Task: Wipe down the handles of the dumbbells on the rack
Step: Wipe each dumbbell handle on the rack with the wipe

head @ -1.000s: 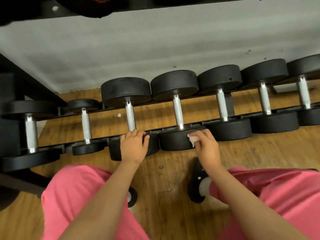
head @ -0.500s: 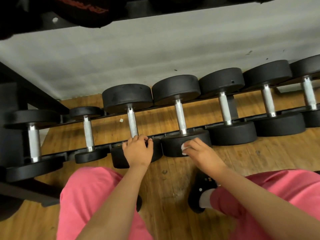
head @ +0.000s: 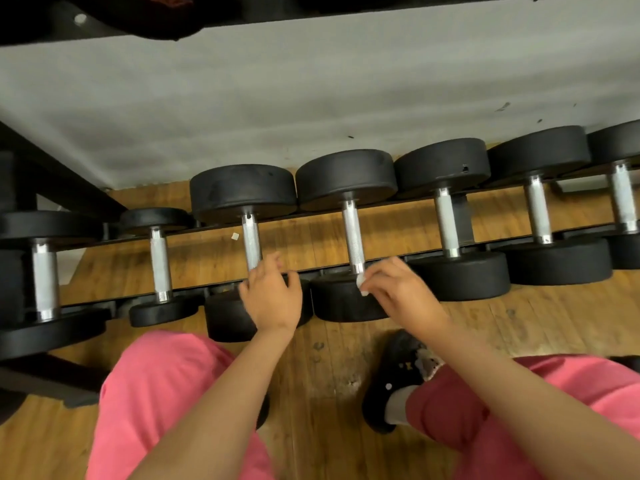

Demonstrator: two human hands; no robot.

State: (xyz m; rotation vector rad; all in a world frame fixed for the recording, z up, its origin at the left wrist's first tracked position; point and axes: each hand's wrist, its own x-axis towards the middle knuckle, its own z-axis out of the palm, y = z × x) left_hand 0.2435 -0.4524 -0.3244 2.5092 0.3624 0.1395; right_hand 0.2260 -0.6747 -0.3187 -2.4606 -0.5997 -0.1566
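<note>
The right hand pinches a small white wipe between thumb and curled fingers. The wipe pokes out at the fingertips, just beside the near end of the knurled steel handle of the fourth dumbbell from the left, above that dumbbell's near black head. Whether the wipe touches the steel I cannot tell.

The left hand lies over the near head of the third dumbbell. Its fingers are loosely spread and slightly bent, holding nothing, with the thumb out to the side. The fingertips reach the near end of that dumbbell's handle; motion blur hides any contact.

The dumbbells sit side by side across the rack's two black rails, handles pointing away from the person. Beneath them is a wooden floor with a tiny white scrap on it. Pink trouser legs and a black shoe fill the lower part of the view.
</note>
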